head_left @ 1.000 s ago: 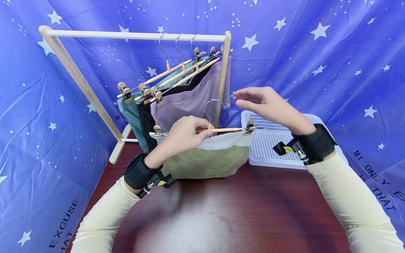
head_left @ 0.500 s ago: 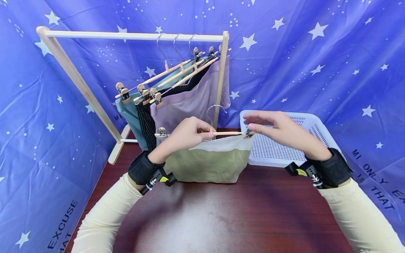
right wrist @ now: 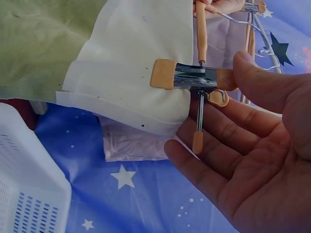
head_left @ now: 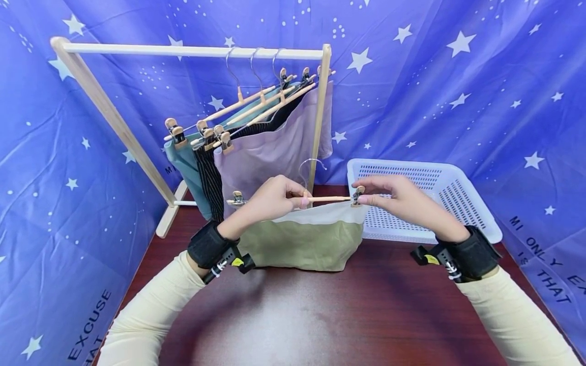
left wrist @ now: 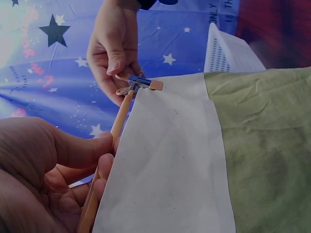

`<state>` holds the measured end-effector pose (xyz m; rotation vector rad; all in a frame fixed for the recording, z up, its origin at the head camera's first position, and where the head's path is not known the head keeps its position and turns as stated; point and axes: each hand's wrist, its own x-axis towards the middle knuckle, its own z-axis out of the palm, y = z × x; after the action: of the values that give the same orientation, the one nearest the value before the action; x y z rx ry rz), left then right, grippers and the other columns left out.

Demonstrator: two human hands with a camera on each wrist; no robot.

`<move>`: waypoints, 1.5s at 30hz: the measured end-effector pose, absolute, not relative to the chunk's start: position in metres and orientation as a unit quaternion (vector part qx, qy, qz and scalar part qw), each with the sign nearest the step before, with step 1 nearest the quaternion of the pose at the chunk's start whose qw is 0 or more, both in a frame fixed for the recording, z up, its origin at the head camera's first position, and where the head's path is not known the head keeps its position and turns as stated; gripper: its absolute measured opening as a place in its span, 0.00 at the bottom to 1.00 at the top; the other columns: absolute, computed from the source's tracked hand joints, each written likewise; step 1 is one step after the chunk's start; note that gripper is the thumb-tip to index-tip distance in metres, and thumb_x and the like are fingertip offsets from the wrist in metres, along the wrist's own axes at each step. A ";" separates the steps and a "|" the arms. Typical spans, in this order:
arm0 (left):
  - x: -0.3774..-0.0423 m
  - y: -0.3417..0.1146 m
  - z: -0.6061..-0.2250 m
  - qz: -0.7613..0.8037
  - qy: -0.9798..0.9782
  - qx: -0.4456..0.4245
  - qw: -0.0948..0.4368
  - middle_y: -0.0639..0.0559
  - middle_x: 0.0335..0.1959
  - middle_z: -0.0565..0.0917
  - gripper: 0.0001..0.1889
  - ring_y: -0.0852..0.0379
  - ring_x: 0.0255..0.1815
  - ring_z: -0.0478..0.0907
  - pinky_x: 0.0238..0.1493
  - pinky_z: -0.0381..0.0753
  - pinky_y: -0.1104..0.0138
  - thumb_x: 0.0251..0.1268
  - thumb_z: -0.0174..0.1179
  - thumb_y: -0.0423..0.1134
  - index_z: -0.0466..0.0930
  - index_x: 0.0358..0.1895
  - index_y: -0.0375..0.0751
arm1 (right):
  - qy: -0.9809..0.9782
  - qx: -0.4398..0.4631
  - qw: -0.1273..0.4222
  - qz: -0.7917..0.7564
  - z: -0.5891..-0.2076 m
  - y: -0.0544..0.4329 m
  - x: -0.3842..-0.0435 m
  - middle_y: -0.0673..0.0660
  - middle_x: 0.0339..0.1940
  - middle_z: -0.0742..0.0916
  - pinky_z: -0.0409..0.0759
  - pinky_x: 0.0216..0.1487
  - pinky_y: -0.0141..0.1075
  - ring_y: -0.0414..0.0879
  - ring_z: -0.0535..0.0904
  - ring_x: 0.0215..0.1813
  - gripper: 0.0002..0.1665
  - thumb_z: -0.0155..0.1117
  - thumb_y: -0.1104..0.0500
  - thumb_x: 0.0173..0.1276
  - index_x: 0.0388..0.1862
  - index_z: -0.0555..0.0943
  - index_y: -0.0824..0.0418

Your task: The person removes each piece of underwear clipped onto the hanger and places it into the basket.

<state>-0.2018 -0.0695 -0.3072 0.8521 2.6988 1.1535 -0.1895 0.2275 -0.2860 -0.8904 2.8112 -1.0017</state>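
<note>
Arms (head_left: 151, 305) angled inward, left hand (head_left: 271, 198) pinches the hanger bar (head_left: 329, 199), right hand (head_left: 403, 197) its clip (right wrist: 190, 76).

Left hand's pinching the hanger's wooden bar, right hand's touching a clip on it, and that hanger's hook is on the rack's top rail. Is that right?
Not quite: the hook isn't on the top rail; the head view shows it well below. The left hand does pinch the wooden bar, and the right hand does touch a clip.

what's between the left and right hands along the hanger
In the head view, the hanger's tan bar runs from the left hand to the clip at the right hand, above the white-and-green cloth.
</note>
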 end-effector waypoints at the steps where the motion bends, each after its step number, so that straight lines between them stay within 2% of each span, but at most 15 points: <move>1: -0.202 -0.069 -0.308 0.378 0.882 0.279 0.043 0.54 0.33 0.90 0.06 0.67 0.31 0.75 0.39 0.75 0.72 0.70 0.65 0.36 0.91 0.40 0.42 | 0.903 -0.285 0.010 -0.322 -0.287 0.227 -0.189 0.61 0.53 0.89 0.79 0.52 0.22 0.28 0.83 0.49 0.19 0.68 0.61 0.72 0.60 0.83 0.64; 9: -0.200 -0.067 -0.309 0.379 0.882 0.277 0.045 0.55 0.29 0.88 0.06 0.68 0.28 0.73 0.37 0.74 0.72 0.69 0.65 0.36 0.91 0.39 0.40 | 0.902 -0.270 -0.004 -0.337 -0.298 0.224 -0.191 0.55 0.43 0.91 0.79 0.49 0.24 0.28 0.83 0.45 0.14 0.71 0.60 0.69 0.52 0.86 0.61; 15: -0.200 -0.066 -0.308 0.382 0.882 0.271 0.046 0.57 0.27 0.85 0.06 0.66 0.28 0.72 0.36 0.71 0.72 0.70 0.65 0.36 0.90 0.35 0.41 | 0.903 -0.260 -0.002 -0.343 -0.300 0.221 -0.192 0.55 0.41 0.91 0.79 0.46 0.24 0.29 0.83 0.42 0.13 0.69 0.60 0.71 0.52 0.86 0.62; 21: -0.200 -0.064 -0.308 0.388 0.881 0.266 0.048 0.57 0.27 0.85 0.07 0.66 0.27 0.71 0.35 0.69 0.73 0.70 0.64 0.36 0.89 0.33 0.42 | 0.896 -0.265 -0.014 -0.357 -0.304 0.220 -0.194 0.56 0.39 0.91 0.79 0.43 0.23 0.29 0.83 0.40 0.09 0.66 0.62 0.73 0.48 0.86 0.64; 27: -0.201 -0.062 -0.307 0.392 0.880 0.265 0.049 0.55 0.29 0.87 0.09 0.65 0.26 0.70 0.33 0.68 0.73 0.71 0.64 0.36 0.88 0.30 0.42 | 0.899 -0.255 -0.046 -0.352 -0.309 0.219 -0.193 0.55 0.36 0.91 0.78 0.41 0.24 0.31 0.83 0.38 0.07 0.65 0.61 0.74 0.45 0.86 0.62; 32: -0.202 -0.060 -0.307 0.393 0.880 0.262 0.053 0.55 0.29 0.87 0.09 0.65 0.26 0.69 0.32 0.66 0.73 0.71 0.63 0.35 0.88 0.31 0.42 | 0.903 -0.253 -0.096 -0.333 -0.314 0.218 -0.191 0.53 0.36 0.90 0.76 0.42 0.24 0.33 0.81 0.39 0.05 0.66 0.62 0.73 0.44 0.86 0.60; 37: -0.202 -0.060 -0.307 0.394 0.879 0.263 0.053 0.54 0.29 0.88 0.08 0.65 0.27 0.70 0.33 0.67 0.73 0.71 0.63 0.35 0.89 0.32 0.40 | 0.902 -0.260 -0.141 -0.314 -0.319 0.215 -0.190 0.53 0.34 0.90 0.74 0.42 0.25 0.37 0.82 0.38 0.04 0.67 0.64 0.71 0.43 0.85 0.61; 45: -0.202 -0.058 -0.307 0.399 0.878 0.259 0.059 0.53 0.30 0.88 0.07 0.65 0.27 0.70 0.31 0.66 0.73 0.71 0.63 0.34 0.90 0.34 0.41 | 0.899 -0.261 -0.177 -0.304 -0.324 0.214 -0.189 0.54 0.31 0.90 0.71 0.38 0.24 0.40 0.81 0.33 0.05 0.68 0.66 0.69 0.43 0.84 0.63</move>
<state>-0.2017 -0.0575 -0.3068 0.7856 2.6580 1.2077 -0.1887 0.2144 -0.3241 -0.9265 3.1941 -1.0814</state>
